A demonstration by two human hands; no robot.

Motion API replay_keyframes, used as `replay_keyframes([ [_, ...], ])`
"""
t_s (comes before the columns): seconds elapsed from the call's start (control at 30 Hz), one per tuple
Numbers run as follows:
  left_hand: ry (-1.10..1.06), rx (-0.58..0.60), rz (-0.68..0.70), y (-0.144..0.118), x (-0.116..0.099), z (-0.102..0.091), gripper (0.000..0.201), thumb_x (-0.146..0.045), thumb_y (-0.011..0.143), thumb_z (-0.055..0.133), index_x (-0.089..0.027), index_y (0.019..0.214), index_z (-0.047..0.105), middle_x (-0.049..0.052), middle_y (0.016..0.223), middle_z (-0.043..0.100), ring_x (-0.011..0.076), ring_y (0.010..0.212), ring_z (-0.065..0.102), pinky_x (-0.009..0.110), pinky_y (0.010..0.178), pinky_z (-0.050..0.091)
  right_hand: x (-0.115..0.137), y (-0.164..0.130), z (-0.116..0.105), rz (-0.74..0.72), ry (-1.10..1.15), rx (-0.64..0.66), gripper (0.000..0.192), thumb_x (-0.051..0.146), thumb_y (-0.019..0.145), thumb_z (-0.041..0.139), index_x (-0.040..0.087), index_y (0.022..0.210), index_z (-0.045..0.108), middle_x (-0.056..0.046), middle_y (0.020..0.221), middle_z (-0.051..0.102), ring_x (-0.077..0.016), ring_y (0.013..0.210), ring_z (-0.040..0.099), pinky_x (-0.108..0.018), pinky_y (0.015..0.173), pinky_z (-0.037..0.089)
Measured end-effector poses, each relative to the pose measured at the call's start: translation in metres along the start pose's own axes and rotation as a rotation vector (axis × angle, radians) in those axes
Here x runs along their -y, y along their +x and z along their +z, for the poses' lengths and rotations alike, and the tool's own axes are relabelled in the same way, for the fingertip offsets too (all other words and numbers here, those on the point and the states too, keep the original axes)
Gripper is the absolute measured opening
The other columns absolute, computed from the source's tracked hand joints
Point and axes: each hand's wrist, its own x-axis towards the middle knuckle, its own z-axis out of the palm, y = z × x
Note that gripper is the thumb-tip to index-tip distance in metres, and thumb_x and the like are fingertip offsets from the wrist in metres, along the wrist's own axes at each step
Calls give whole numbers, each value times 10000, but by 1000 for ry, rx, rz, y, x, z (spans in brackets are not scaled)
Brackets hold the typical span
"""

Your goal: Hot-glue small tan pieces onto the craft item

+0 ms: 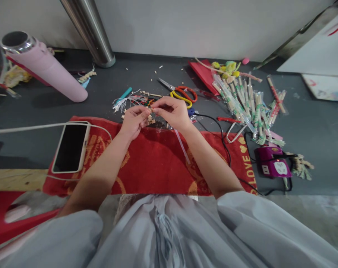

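Barely visible: our left hand (133, 120) & right hand (173, 111) pinch a tiny bead (151, 109) at red cloth's (154, 163) far edge; bead mostly hidden by fingertips.

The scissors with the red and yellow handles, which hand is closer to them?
Right. The right hand sits just below the scissors; the left hand is farther off to their left.

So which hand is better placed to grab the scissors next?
Probably right. The right hand sits just in front of the scissors, whose handles lie beside it. The left hand is farther off and would have to cross over. Both are pinching small pieces.
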Motion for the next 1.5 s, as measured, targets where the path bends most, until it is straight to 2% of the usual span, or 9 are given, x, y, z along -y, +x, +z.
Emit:
replay_keyframes([
  [0.27, 10, 1, 18, 0, 2, 0, 426, -444, 453, 899, -155, 562, 606, -98, 368, 441, -8, 299, 341, 132, 332, 267, 0, 1, -1, 9, -57, 7, 129, 291, 801, 686, 165, 779, 667, -21, 785, 654, -119, 762, 597, -277, 723, 504],
  [0.53, 8, -5, 11, 0, 2, -1, 430, -441, 460, 899, -147, 574, 607, -92, 353, 439, 3, 298, 353, 138, 331, 272, -1, 1, -4, -14, -29, 32, 128, 285, 800, 677, 158, 809, 683, -22, 801, 672, -116, 764, 612, -275, 731, 514],
  [0.9, 44, -30, 9, -1, 1, 1, 446, -459, 436, 900, -154, 580, 608, -89, 391, 480, -4, 310, 353, 145, 340, 283, 1, 1, -5, 36, -28, 42, 301, 456, 791, 688, 157, 810, 665, -30, 802, 665, -109, 739, 604, -254, 683, 516],
  [1.3, 83, -35, 27, 0, 4, 0, 428, -449, 447, 903, -155, 584, 624, -86, 372, 465, 1, 301, 349, 145, 337, 286, 2, 2, -9, 4, -71, 67, 143, 294, 803, 654, 153, 779, 659, -29, 781, 661, -105, 709, 585, -257, 677, 493],
  [1.5, 78, -47, 24, 0, 4, 0, 423, -445, 442, 904, -154, 572, 627, -79, 377, 478, 3, 302, 361, 143, 332, 280, 1, 2, -10, -20, -142, 83, 147, 303, 825, 633, 163, 788, 658, -32, 800, 669, -122, 747, 587, -271, 693, 486],
])
